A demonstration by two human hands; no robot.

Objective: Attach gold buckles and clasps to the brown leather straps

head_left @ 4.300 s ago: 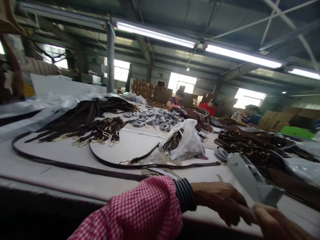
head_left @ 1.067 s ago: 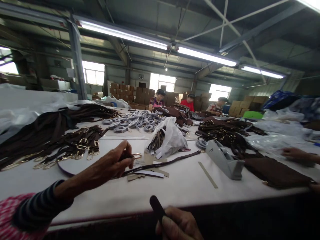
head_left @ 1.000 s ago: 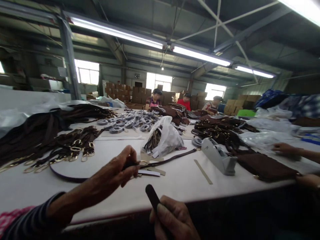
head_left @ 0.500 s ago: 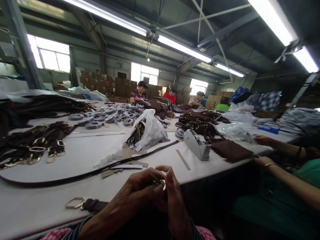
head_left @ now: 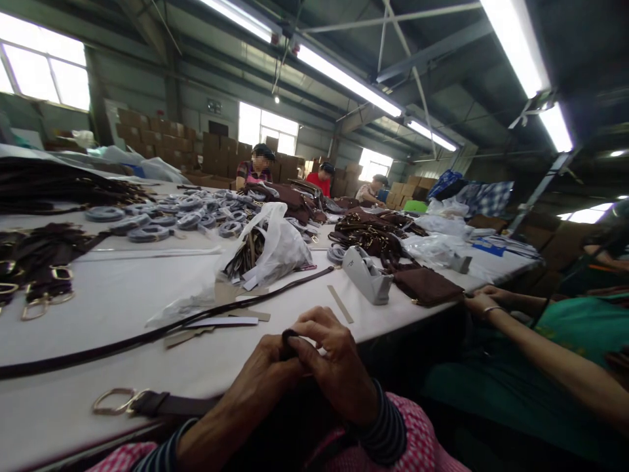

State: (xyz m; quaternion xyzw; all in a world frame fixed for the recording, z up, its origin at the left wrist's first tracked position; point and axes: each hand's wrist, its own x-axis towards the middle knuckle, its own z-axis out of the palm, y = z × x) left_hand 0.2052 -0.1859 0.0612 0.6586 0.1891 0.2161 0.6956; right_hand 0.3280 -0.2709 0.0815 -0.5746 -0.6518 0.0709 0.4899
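My left hand (head_left: 265, 373) and my right hand (head_left: 331, 360) meet at the table's front edge, both closed on a dark strap (head_left: 289, 336). Only a small curled bit of it shows between the fingers; the rest is hidden by the hands. Beside my left forearm lies another dark brown strap (head_left: 171, 404) with a gold metal ring (head_left: 115, 401) at its end. A long dark strap (head_left: 147, 341) runs across the table just beyond my hands, next to some flat beige and white strips (head_left: 226, 322).
A grey tape dispenser (head_left: 366, 278) stands right of a white plastic bag (head_left: 285, 242) of strips. Straps with gold buckles (head_left: 49, 262) lie left, grey coils (head_left: 191, 213) farther back. At right a co-worker's hand (head_left: 484, 305) touches a brown pouch (head_left: 427, 285). Other people sit across the table.
My right hand has turned over and its fingers have closed in against the left. A metal bit seen between the fingers is now hidden. The view has swung slightly right.
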